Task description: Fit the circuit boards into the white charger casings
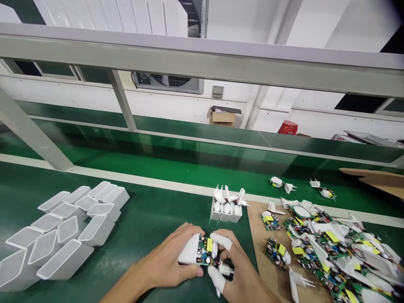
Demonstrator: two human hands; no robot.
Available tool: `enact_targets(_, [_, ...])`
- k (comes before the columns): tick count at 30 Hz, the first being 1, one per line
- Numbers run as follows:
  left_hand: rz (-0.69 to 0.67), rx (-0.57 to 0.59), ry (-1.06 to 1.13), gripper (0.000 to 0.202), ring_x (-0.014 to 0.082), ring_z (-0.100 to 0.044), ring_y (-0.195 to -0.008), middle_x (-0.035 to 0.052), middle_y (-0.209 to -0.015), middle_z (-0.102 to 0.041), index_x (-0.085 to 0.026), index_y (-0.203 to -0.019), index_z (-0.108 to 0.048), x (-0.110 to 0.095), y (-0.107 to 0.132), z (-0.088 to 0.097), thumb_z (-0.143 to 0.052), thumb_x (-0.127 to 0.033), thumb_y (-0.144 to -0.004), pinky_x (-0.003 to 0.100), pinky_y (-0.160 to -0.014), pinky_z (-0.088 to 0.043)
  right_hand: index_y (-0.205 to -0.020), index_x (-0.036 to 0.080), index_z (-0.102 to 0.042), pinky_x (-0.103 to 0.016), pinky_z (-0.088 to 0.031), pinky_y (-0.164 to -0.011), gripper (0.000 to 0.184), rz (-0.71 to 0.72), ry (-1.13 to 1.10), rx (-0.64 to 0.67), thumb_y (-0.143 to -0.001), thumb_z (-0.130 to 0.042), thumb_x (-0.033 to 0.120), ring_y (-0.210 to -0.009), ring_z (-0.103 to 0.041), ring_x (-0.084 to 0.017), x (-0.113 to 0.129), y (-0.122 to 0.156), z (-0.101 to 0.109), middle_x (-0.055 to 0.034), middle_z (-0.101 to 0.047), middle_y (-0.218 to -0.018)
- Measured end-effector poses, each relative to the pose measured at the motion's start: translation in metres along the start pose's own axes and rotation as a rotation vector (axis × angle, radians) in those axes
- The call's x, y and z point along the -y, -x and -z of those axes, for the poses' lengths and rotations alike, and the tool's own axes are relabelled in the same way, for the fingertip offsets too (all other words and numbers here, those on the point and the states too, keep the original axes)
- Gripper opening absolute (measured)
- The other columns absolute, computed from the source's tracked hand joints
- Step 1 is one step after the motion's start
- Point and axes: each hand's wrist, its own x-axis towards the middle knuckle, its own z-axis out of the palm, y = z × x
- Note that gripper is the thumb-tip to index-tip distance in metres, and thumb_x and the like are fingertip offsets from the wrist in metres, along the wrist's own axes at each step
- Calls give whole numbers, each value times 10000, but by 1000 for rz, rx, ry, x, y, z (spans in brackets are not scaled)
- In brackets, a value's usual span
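Observation:
My left hand (pixel 168 261) is closed round a white charger shell (pixel 189 253). A green circuit board (pixel 204 251) with a yellow part sits partly inside the shell. My right hand (pixel 235 269), with white finger cots on two fingers, pinches the board's end and a small white plug piece (pixel 224 268). Both hands rest low on the green mat (pixel 148 219), touching each other around the shell.
Several empty white shells (pixel 67 227) lie stacked at the left. Three shells with plug pieces (pixel 226 206) stand ahead. A heap of circuit boards and plug parts (pixel 328 248) covers a cardboard sheet (pixel 257 219) at the right. A green conveyor belt (pixel 189 168) runs behind.

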Motion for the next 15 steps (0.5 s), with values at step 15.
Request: enact_targets(15, [-160,-242,-44,637,268,-588,-1207,64,-1283,-609,-286,-1336,-519,14,1,-7,-877,-183,-820,408,-1044,-516,-1535,136,-465,-342,-607,-1036,590,416,486,-327,-947,-516,127,-1251,-682,-247,1,0,-7,-176,-654,-1367])
